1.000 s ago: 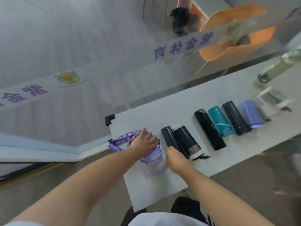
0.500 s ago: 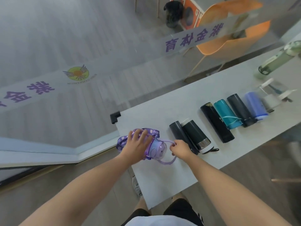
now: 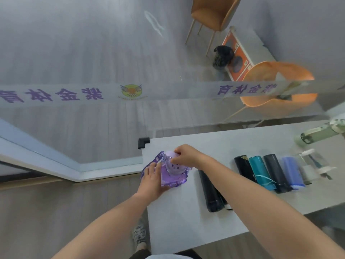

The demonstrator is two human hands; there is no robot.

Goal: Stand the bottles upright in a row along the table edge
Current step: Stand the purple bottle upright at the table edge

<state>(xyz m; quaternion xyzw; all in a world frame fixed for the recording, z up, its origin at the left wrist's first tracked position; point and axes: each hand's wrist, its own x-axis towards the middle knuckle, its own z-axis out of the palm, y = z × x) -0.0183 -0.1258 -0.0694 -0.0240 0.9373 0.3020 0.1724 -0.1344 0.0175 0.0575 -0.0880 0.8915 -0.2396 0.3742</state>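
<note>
A clear purple bottle (image 3: 172, 168) with a purple printed strap (image 3: 160, 156) stands near the table's left edge, seen from above. My left hand (image 3: 152, 181) grips its near left side over the strap. My right hand (image 3: 184, 156) pinches its lilac lid at the far side. Right of it, dark bottles (image 3: 210, 191) lie on their sides, partly under my right forearm. Further right lie a black bottle (image 3: 244, 168), a teal bottle (image 3: 261, 171), a dark grey bottle (image 3: 276, 172), a blue bottle (image 3: 292, 171) and a clear bottle (image 3: 313, 165).
The white table (image 3: 186, 227) has a black corner guard (image 3: 143, 143) at its far left corner. A pale green bottle (image 3: 317, 132) lies at the far right. A glass partition with purple lettering runs behind the table; orange chairs (image 3: 276, 86) stand beyond it.
The purple bottle went from lying on its side to standing upright. My right hand moved from its strap up to the lid. The view swung left.
</note>
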